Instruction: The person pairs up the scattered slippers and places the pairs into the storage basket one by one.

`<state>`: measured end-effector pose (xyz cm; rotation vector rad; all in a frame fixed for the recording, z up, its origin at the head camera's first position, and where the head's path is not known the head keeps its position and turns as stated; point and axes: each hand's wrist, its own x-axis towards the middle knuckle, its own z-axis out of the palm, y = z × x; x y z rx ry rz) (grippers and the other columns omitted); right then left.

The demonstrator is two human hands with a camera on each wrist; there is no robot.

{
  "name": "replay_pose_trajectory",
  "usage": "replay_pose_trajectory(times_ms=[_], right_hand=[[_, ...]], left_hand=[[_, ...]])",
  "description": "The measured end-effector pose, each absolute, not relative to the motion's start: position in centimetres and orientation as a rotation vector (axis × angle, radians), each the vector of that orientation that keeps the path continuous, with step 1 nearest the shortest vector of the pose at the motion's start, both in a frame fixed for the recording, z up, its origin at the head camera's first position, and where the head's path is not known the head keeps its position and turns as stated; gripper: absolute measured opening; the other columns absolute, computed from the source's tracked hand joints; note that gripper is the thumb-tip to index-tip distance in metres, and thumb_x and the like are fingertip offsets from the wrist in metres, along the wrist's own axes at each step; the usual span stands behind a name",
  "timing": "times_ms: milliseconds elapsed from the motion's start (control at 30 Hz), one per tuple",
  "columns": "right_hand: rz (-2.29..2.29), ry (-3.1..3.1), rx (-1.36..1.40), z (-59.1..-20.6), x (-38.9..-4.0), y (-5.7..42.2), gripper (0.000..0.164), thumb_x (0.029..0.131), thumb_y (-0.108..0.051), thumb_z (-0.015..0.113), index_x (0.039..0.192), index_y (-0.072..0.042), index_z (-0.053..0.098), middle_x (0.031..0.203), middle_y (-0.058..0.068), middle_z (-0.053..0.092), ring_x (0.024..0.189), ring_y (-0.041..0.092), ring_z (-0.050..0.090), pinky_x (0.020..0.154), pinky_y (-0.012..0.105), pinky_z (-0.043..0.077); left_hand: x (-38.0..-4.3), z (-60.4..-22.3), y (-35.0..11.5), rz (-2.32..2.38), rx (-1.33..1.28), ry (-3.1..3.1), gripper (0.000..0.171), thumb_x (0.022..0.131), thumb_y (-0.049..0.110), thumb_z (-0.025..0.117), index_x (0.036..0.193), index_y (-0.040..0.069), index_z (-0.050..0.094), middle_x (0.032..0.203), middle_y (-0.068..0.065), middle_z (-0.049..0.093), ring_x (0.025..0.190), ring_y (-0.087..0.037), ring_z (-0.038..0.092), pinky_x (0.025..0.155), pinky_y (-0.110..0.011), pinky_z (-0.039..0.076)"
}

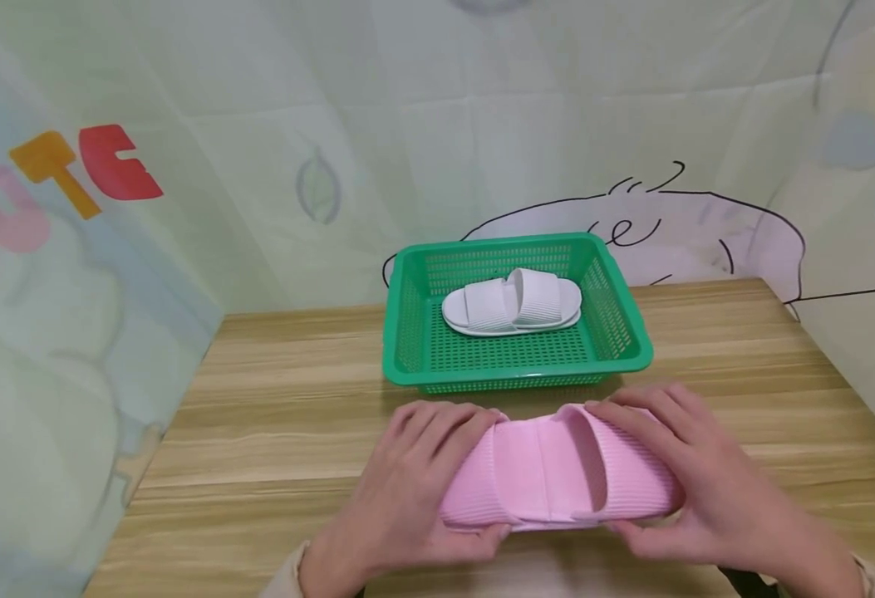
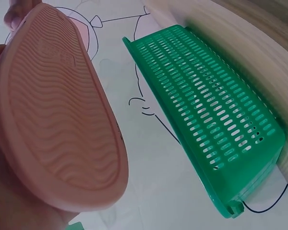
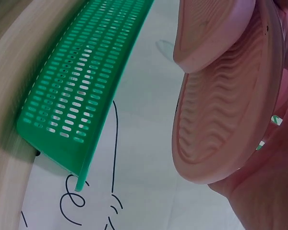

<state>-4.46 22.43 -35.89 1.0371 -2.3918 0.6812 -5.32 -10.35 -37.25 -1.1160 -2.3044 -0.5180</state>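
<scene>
Two pink slippers (image 1: 542, 465), fitted partly one into the other, hang above the near side of the table in the head view. My left hand (image 1: 415, 482) grips their left end, thumb below and fingers over the strap. At the other end my right hand (image 1: 699, 473) holds them the same way. A wavy-ridged pink sole (image 2: 62, 105) faces the left wrist camera; two overlapping soles (image 3: 221, 110) show in the right wrist view. Beyond the hands stands a green plastic basket (image 1: 515, 374) with a pair of white slippers (image 1: 485, 305) lying in it.
The wood-grain table (image 1: 280, 399) extends to both sides of the basket. A pale printed cloth (image 1: 243, 124) with cartoon lines and coloured letters hangs behind the table and along its sides.
</scene>
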Motion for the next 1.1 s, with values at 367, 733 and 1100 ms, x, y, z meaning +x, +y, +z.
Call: replay_pose_trajectory(times_ms=[367,733,1100], right_hand=[[0.729,-2.384,1.045,-36.4,-4.2,21.4,0.104,0.054,-0.049,0.100,0.146,-0.018,0.061,0.137,-0.004,0.059,0.123,0.013,0.050,0.100,0.018,0.039],[0.796,-2.308,1.078,-36.5,-4.0,20.7,0.093,0.067,-0.059,0.093,0.143,-0.013,0.064,0.132,0.000,0.060,0.119,0.015,0.049,0.097,0.019,0.038],[0.830,-2.274,1.123,-37.0,-4.1,19.9,0.094,0.070,-0.059,0.091,0.144,-0.011,0.063,0.132,0.004,0.060,0.121,0.018,0.048,0.099,0.019,0.037]], left_hand=[[-5.1,-37.3,-10.2,-0.523,-1.128,-2.264,0.092,0.071,0.067,0.079,0.143,0.013,0.061,0.130,0.001,0.065,0.119,-0.017,0.060,0.106,-0.043,0.044],[-4.8,-37.3,-10.2,-0.526,-1.143,-2.294,0.094,0.070,0.068,0.080,0.144,0.014,0.061,0.133,0.001,0.065,0.120,-0.015,0.060,0.107,-0.043,0.044],[-4.9,-37.6,-9.9,-0.517,-1.178,-2.243,0.094,0.070,0.067,0.079,0.144,0.012,0.062,0.132,0.000,0.066,0.118,-0.016,0.061,0.107,-0.043,0.045]])
